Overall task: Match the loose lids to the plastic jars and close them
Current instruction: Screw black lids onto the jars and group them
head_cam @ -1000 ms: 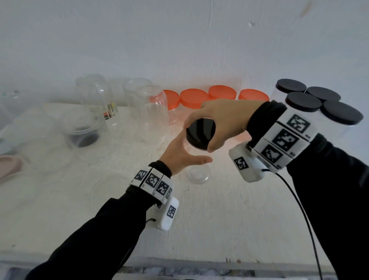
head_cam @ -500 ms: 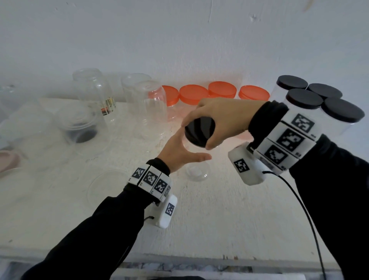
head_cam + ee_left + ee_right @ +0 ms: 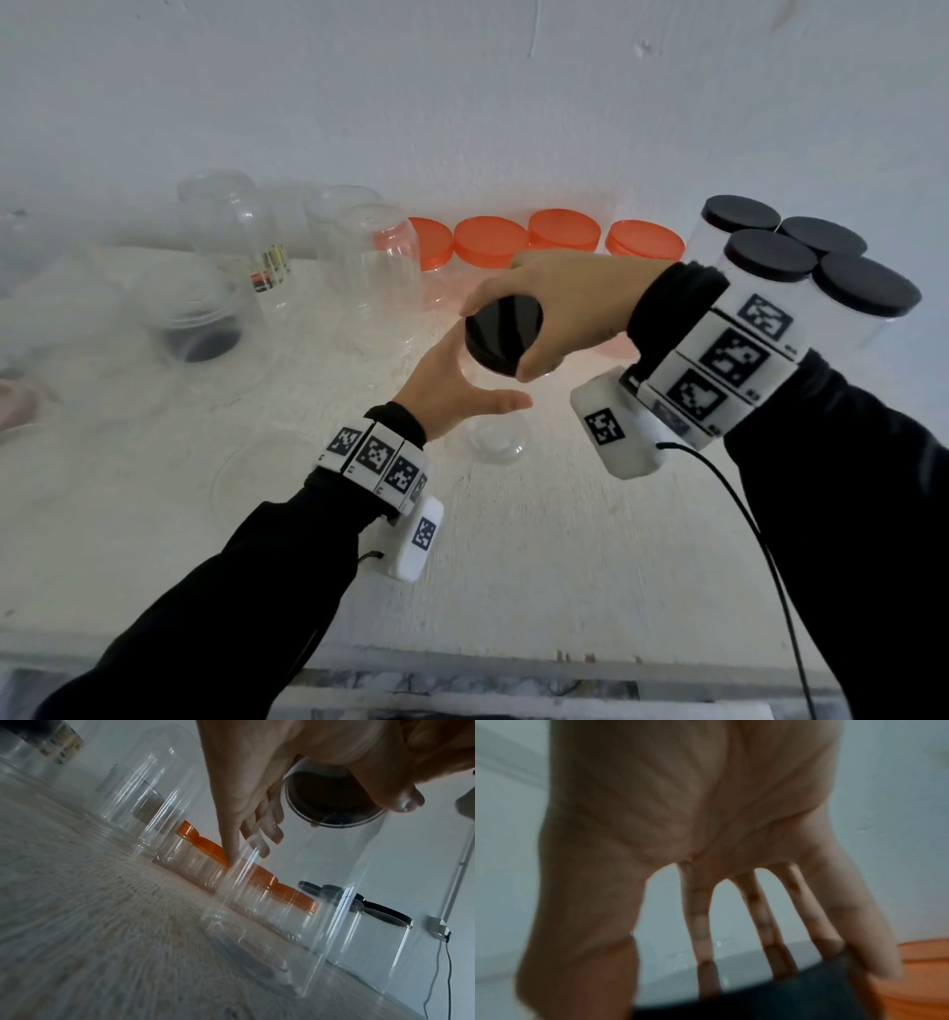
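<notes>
A clear plastic jar [image 3: 497,437] stands on the white table [image 3: 539,565] at the middle. My left hand [image 3: 462,385] wraps round its wall from the left, thumb in front; in the left wrist view its fingers [image 3: 259,833] curl against the jar [image 3: 295,902]. A black lid [image 3: 495,329] sits tilted at the jar's mouth. My right hand [image 3: 508,344] grips the lid's rim from above with thumb and fingers. The right wrist view shows the fingers [image 3: 706,953] spread down onto the lid [image 3: 770,1002]. From below, the lid [image 3: 331,801] shows through the jar's neck.
Orange-lidded jars [image 3: 490,241] line the back wall. Several black-lidded jars [image 3: 770,254] stand at the right behind my right wrist. Clear upturned jars [image 3: 380,257] and a container with a dark lid [image 3: 200,334] crowd the back left. A clear lid [image 3: 257,473] lies front left.
Both hands stay on the jar and the black lid, in nearly the same place. The lid remains tilted under my right hand.
</notes>
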Available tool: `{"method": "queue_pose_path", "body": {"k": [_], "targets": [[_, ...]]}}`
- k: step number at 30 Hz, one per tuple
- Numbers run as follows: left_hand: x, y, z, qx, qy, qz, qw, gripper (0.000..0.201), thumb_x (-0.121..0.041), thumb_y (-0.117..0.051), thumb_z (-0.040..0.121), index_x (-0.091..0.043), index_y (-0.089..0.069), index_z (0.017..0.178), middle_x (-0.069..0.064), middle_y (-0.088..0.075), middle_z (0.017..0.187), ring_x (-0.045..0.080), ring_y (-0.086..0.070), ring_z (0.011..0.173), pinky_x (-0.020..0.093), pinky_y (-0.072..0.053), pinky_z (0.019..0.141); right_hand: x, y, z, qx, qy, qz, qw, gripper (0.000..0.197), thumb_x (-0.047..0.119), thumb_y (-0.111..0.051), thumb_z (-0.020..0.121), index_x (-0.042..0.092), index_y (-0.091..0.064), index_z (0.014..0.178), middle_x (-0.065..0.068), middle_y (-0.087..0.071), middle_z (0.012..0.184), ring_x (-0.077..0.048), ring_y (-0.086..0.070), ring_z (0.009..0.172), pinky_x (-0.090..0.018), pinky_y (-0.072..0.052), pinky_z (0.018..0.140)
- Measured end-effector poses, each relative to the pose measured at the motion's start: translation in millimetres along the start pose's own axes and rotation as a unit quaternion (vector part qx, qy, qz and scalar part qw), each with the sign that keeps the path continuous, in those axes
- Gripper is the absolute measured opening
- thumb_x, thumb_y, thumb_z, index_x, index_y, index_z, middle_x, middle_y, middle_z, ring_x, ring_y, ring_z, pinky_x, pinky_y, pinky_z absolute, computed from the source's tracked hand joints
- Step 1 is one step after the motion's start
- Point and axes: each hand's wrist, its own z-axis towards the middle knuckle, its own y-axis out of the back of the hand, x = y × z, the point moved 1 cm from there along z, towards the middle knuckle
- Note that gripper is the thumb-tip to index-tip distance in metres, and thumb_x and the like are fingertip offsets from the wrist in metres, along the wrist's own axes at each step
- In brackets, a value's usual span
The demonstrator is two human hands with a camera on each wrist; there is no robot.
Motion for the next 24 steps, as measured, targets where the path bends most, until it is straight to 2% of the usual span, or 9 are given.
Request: {"method": "queue_pose_path", "body": {"k": [3, 6, 8, 10, 13, 16, 18, 21, 24], "targets": [[0.3, 0.3, 0.4, -0.001, 0.007, 0.005, 1.0, 0.092, -0.042, -0.084, 0.052, -0.025, -0.042, 0.131, -0.009, -0.058, 0.12, 0.006, -0.052, 0.113, 0.019, -0.04, 0.091, 4.2, -4.6, 4.7, -0.086, -0.035, -0.025, 0.995, 0.058, 0.054, -0.069, 0.071, 0.028, -0.051, 0.121, 0.01, -0.048, 0.086, -0.014, -0.051, 0.083, -0.02, -0.038, 0.057], [1.2, 0.7, 0.7, -0.007, 0.009, 0.003, 1.0, 0.087, -0.029, -0.086, 0.059, -0.021, -0.041, 0.133, -0.008, -0.057, 0.119, 0.01, -0.05, 0.115, 0.02, -0.037, 0.092, 9.2, -12.4, 9.0, -0.147, -0.06, -0.083, 0.984, 0.062, 0.067, -0.055, 0.075, 0.017, -0.054, 0.111, 0.005, -0.05, 0.075, -0.015, -0.052, 0.07, -0.023, -0.038, 0.053], [0.5, 0.8, 0.6, -0.008, 0.01, 0.002, 1.0, 0.085, -0.027, -0.086, 0.06, -0.021, -0.042, 0.132, -0.01, -0.056, 0.118, 0.009, -0.05, 0.114, 0.02, -0.036, 0.092, 8.3, -11.2, 8.2, -0.125, -0.072, -0.128, 0.981, 0.068, 0.072, -0.047, 0.077, 0.018, -0.049, 0.118, 0.002, -0.053, 0.081, -0.017, -0.053, 0.075, -0.025, -0.04, 0.057], [-0.3, 0.8, -0.1, -0.002, 0.01, -0.002, 1.0, 0.089, -0.036, -0.087, 0.053, -0.026, -0.042, 0.13, -0.014, -0.057, 0.117, 0.004, -0.051, 0.113, 0.017, -0.038, 0.091, 4.6, -4.5, 5.4, -0.031, -0.058, -0.11, 0.992, 0.07, 0.07, -0.049, 0.078, 0.028, -0.039, 0.133, 0.0, -0.052, 0.11, -0.019, -0.053, 0.095, -0.028, -0.045, 0.073], [-0.8, 0.5, -0.4, 0.002, 0.011, -0.007, 1.0, 0.089, -0.049, -0.08, 0.048, -0.028, -0.044, 0.127, -0.011, -0.058, 0.12, 0.004, -0.051, 0.115, 0.022, -0.04, 0.096, 5.5, 6.1, 0.5, 0.075, -0.008, -0.044, 0.996, 0.077, 0.041, -0.07, 0.077, 0.044, -0.026, 0.139, 0.003, -0.032, 0.134, -0.02, -0.04, 0.119, -0.039, -0.044, 0.094], [-2.1, 0.3, -0.4, 0.0, 0.009, 0.016, 1.0, 0.085, -0.041, -0.086, 0.053, -0.022, -0.045, 0.125, -0.011, -0.057, 0.115, 0.001, -0.051, 0.11, 0.019, -0.038, 0.092, 7.1, 3.3, 5.2, 0.042, -0.004, -0.039, 0.998, 0.069, 0.027, -0.073, 0.073, 0.042, -0.037, 0.13, 0.004, -0.035, 0.121, -0.021, -0.043, 0.106, -0.031, -0.044, 0.078], [-1.3, 0.6, 0.5, -0.006, 0.009, 0.021, 1.0, 0.078, -0.029, -0.085, 0.06, -0.021, -0.044, 0.126, -0.012, -0.057, 0.114, 0.0, -0.051, 0.108, 0.016, -0.039, 0.089, 6.1, 1.0, 8.4, 0.017, -0.018, -0.036, 0.999, 0.065, 0.036, -0.073, 0.071, 0.042, -0.039, 0.127, 0.004, -0.037, 0.113, -0.02, -0.044, 0.098, -0.028, -0.04, 0.071], [-0.4, 0.0, 1.3, -0.007, 0.005, 0.027, 1.0, 0.082, -0.028, -0.084, 0.062, -0.02, -0.043, 0.131, -0.008, -0.057, 0.118, 0.005, -0.052, 0.11, 0.015, -0.039, 0.089, 4.9, -3.8, 11.3, -0.032, -0.045, -0.039, 0.998, 0.064, 0.054, -0.067, 0.072, 0.037, -0.04, 0.127, 0.006, -0.04, 0.095, -0.016, -0.046, 0.084, -0.024, -0.037, 0.061], [-1.2, 0.6, 0.9, -0.011, 0.007, 0.02, 1.0, 0.083, -0.025, -0.084, 0.063, -0.021, -0.041, 0.133, -0.011, -0.056, 0.117, 0.0, -0.051, 0.107, 0.007, -0.036, 0.083, 6.4, -9.1, 13.0, -0.093, -0.051, -0.045, 0.993, 0.063, 0.063, -0.059, 0.075, 0.027, -0.046, 0.125, 0.009, -0.042, 0.082, -0.012, -0.047, 0.072, -0.022, -0.035, 0.054]]}}
